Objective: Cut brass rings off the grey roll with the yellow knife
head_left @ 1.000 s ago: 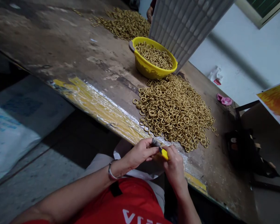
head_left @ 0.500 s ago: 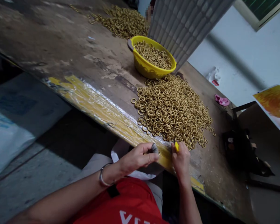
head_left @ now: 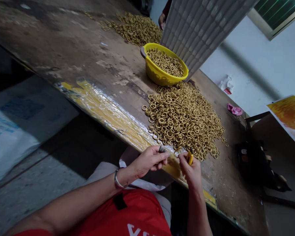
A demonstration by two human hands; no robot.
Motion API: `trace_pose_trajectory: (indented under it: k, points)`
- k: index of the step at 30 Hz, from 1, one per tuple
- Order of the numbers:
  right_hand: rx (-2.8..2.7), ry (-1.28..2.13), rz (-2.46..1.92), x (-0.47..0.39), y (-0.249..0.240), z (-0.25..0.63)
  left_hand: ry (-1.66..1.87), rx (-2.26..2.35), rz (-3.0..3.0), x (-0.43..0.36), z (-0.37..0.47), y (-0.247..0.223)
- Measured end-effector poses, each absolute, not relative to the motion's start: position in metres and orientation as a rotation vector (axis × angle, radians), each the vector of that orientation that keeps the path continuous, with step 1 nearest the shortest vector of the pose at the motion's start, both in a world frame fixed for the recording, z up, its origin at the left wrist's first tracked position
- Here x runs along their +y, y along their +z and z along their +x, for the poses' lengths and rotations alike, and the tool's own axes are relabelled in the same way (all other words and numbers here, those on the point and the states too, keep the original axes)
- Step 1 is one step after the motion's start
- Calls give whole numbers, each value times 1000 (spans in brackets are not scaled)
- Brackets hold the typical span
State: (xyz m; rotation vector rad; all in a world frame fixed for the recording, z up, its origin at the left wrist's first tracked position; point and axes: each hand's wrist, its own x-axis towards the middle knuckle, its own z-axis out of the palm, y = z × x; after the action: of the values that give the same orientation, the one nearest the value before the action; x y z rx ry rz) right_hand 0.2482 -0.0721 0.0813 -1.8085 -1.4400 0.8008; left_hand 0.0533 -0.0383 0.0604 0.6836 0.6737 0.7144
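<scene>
My left hand [head_left: 152,159] is closed in front of the table edge, its thumb and fingers pressed together. A grey covering [head_left: 162,149] wraps one fingertip. What these fingers hold is too small to make out. My right hand [head_left: 192,172] grips a yellow-handled cutter, probably a utility knife [head_left: 190,158], with its dark tip pointing up. Between the two hands, a gold ring [head_left: 176,153] shows near my right fingertips; whether they touch it I cannot tell. Just beyond lies a large heap of gold rings [head_left: 186,114].
A yellow basin [head_left: 159,77] full of rings stands behind the heap. Farther back lies another ring pile [head_left: 142,29], near another person's hand [head_left: 161,21]. A grey ribbed panel [head_left: 201,29] rises beside the basin. Yellow tape [head_left: 108,111] covers the worn table's [head_left: 71,49] front edge. A pink cloth [head_left: 234,109] lies right.
My right hand has turned, its fingertips now pointing toward my left hand and the cutter tilting differently. My left fingers have shifted slightly. The whole view has moved a little.
</scene>
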Motion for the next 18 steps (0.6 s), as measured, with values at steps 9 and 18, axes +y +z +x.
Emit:
trace_pose_trajectory:
  k: [9, 18]
  points:
    - [-1675, 855, -1573, -82, 102, 230, 671, 592, 782, -40, 64, 57]
    - [-1770, 547, -1589, -79, 89, 232, 714, 608, 771, -36, 66, 54]
